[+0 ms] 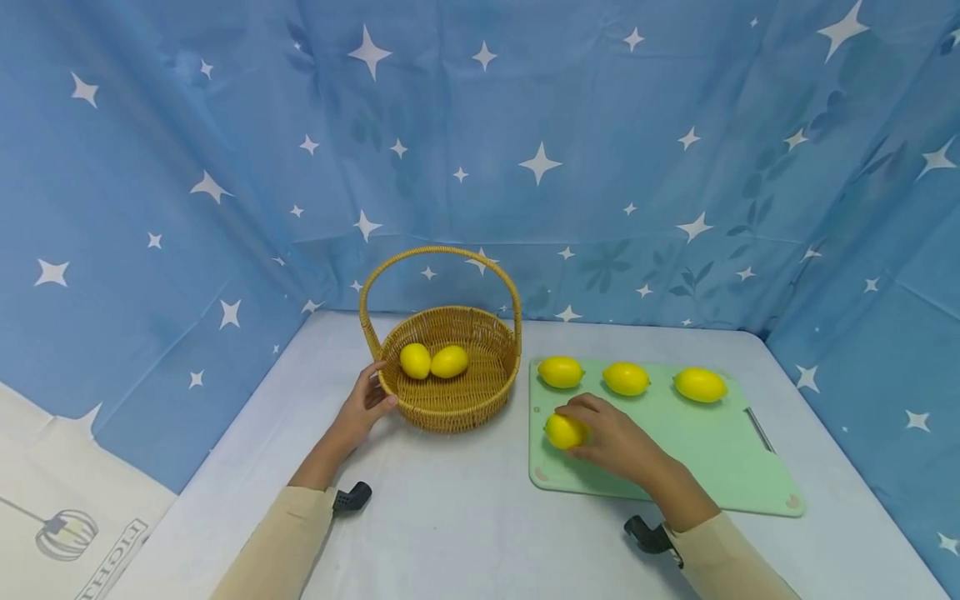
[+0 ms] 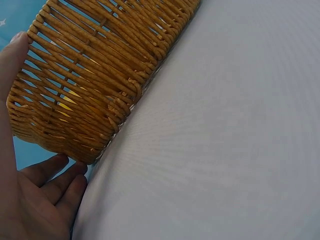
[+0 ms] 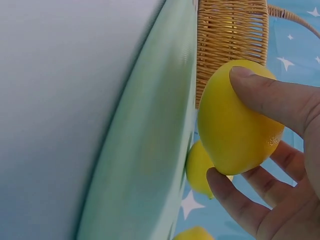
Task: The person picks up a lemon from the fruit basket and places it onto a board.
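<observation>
My right hand point(image 1: 611, 433) holds a yellow lemon point(image 1: 564, 432) over the left part of a light green cutting board point(image 1: 675, 467). In the right wrist view the thumb point(image 3: 265, 92) presses on the lemon's upper side, with fingers beneath it. At the left of a woven wicker basket point(image 1: 450, 417), my left hand point(image 1: 362, 408) rests against the outside with spread fingers. The left wrist view has the thumb at the rim and the other fingertips lower on the basket's wall point(image 2: 95, 65). Two lemons point(image 1: 450, 362) lie inside the basket, side by side.
Along the board's back edge lie three more lemons point(image 1: 626, 378) in a row. The basket's tall arched handle point(image 1: 438, 250) rises over it. Blue star-patterned curtains point(image 1: 540, 200) stand behind and beside the white table point(image 1: 450, 517).
</observation>
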